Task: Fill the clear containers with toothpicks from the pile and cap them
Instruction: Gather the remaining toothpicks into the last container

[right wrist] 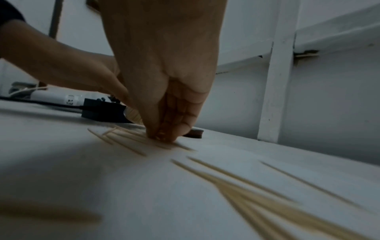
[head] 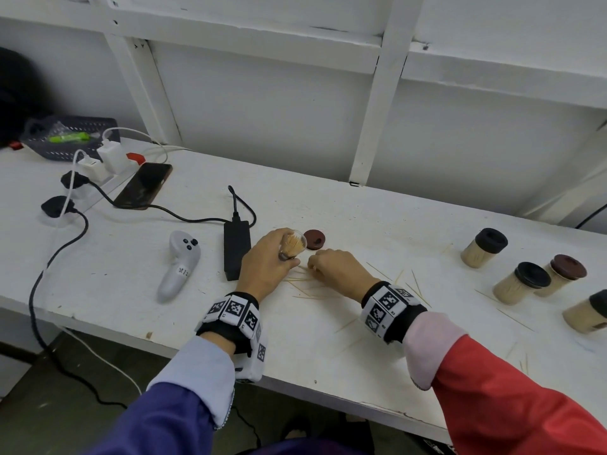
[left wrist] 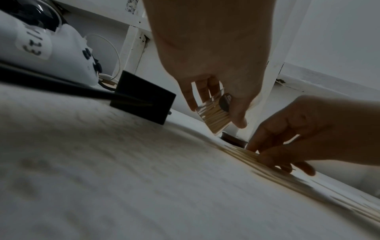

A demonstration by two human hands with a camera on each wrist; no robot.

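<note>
Head view looks down from above; 2 wrist views skim the table (head: 377, 218), sharing the toothpicks (right wrist: 127, 139).

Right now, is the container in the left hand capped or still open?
Open. The clear container in the left hand shows bare toothpick tips at its mouth; a maroon cap lies on the table beside it.

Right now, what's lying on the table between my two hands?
Head view: loose toothpicks lie on the bare white table between the left hand, holding the clear container, and the right hand.
</note>
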